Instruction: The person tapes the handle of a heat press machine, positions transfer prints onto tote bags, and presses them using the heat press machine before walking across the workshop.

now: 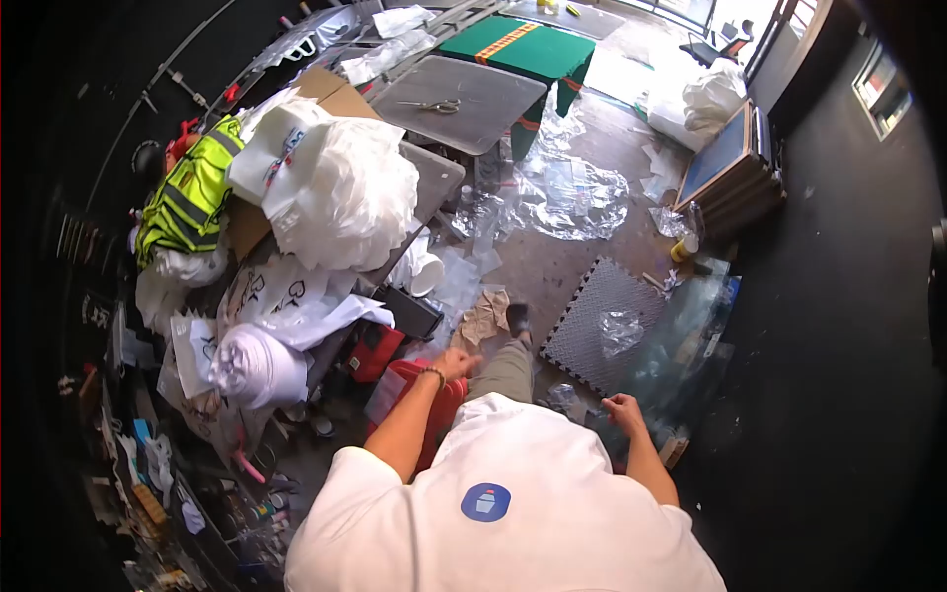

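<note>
My left hand [456,364], with a beaded bracelet at the wrist, is in front of my body above a red plastic thing [444,400]; its fingers look curled, but what they hold, if anything, is too small to tell. My right hand [621,409] hangs at my right side near the grey foam mat [600,326], fingers bent together, contents not visible. Crumpled brown paper [485,316] lies on the floor beyond my left hand, beside my leg and dark shoe [518,318].
Tables at the left bear a big pile of white sheets [345,192], a white roll [258,367] and scissors [434,105]. Clear plastic [577,197] litters the floor ahead. Stacked frames [730,163] lean at the right wall, with plastic-wrapped sheets [681,345] nearer.
</note>
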